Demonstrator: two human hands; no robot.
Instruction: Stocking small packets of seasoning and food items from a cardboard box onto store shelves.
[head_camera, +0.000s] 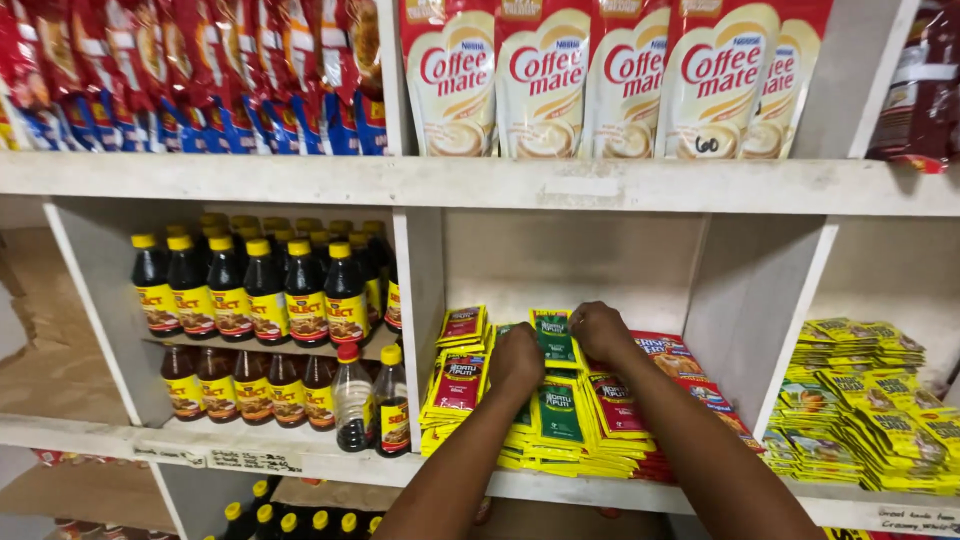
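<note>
Both my hands reach into the middle shelf compartment (740, 300). My left hand (518, 360) rests fingers-down on stacks of flat yellow sachets (560, 420) with red and green panels. My right hand (600, 332) is closed over the back of the same stacks, next to an upright green-faced sachet (553, 335). Whether either hand actually grips a sachet is hidden by the knuckles. More red-faced sachets (458, 380) stand at the left of the pile.
Dark sauce bottles with yellow caps (265, 290) fill the left compartment on two levels. Stacks of yellow-green sachets (860, 400) lie in the right compartment. Cream-and-red pouches (600, 80) and red-blue packets (200, 70) stand on the top shelf. The white shelf edge (330, 465) runs below.
</note>
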